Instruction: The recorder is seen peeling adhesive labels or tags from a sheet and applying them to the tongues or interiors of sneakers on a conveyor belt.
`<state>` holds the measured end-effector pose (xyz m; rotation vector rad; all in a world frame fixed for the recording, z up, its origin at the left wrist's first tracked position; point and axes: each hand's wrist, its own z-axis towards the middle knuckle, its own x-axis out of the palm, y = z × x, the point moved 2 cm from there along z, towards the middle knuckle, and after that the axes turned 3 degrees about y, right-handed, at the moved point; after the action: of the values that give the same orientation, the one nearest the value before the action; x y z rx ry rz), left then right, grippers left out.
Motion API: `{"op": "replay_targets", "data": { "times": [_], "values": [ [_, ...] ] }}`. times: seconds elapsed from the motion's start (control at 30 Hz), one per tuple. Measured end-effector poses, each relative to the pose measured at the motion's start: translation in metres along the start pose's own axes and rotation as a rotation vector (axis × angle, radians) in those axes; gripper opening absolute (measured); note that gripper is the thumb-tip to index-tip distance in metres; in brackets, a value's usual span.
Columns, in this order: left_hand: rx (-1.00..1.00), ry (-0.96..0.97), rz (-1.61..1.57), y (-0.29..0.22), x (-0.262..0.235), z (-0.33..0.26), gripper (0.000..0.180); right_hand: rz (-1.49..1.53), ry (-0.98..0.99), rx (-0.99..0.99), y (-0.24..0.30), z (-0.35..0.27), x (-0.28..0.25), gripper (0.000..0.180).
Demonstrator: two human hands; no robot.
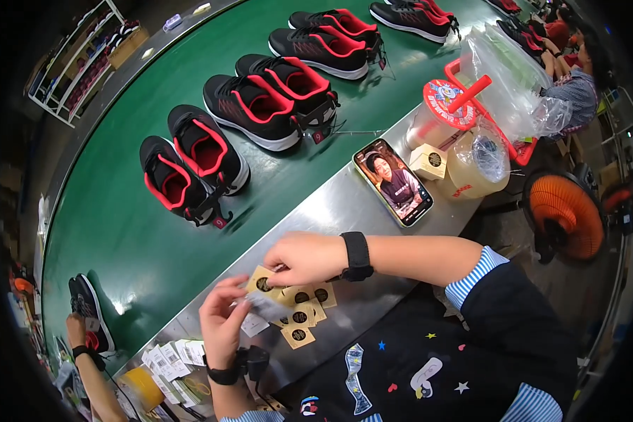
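My right hand [304,257] pinches a gold square card [263,280] with a black round print. Close beside it, my left hand [221,320] has thumb and fingers bent around a white paper tag [269,307], which is blurred and overlaps the gold card's lower edge. Under and beside the hands, several more gold cards [299,316] lie loosely overlapped on the metal ledge. Another white tag [253,324] rests by my left thumb. Both wrists wear black bands.
Pairs of black and red shoes [193,158] stand along the green belt [281,190]. A phone [394,181], a small box [427,162], a lidded cup [439,116] and a plastic tub [475,165] sit right. White tags [167,362] and a yellow tape roll [142,388] lie left, near another person's hand [76,329].
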<state>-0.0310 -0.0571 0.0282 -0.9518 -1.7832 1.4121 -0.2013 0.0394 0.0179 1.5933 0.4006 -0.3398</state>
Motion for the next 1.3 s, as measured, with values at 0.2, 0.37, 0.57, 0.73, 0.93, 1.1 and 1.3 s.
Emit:
{"op": "replay_targets", "data": {
  "times": [0.2,0.37,0.57,0.73,0.93,1.1,1.3],
  "values": [
    [0.1,-0.067,0.026,0.002,0.013,0.024,0.021,0.208,-0.175,0.042,0.003,-0.004,-0.009,0.016],
    [0.134,-0.163,0.098,-0.001,0.02,0.031,0.02,0.547,-0.407,-0.025,-0.008,-0.012,-0.016,0.017],
    [0.199,-0.167,0.244,-0.005,0.033,0.037,0.014,0.321,-0.388,-0.098,0.014,-0.016,-0.008,0.029],
    [0.247,-0.188,0.322,-0.008,0.036,0.034,0.012,0.144,-0.452,-0.112,0.018,-0.01,-0.003,0.031],
    [0.397,-0.119,0.351,-0.014,0.038,0.032,0.01,0.078,-0.456,-0.129,0.019,-0.006,-0.002,0.033],
    [0.219,-0.165,-0.132,-0.01,0.029,0.04,0.011,-0.067,-0.583,-0.197,0.031,0.001,-0.001,0.033],
    [0.467,-0.267,0.125,-0.019,0.029,0.045,0.003,0.141,-0.559,-0.197,0.028,0.017,-0.004,0.015]
  ]
}}
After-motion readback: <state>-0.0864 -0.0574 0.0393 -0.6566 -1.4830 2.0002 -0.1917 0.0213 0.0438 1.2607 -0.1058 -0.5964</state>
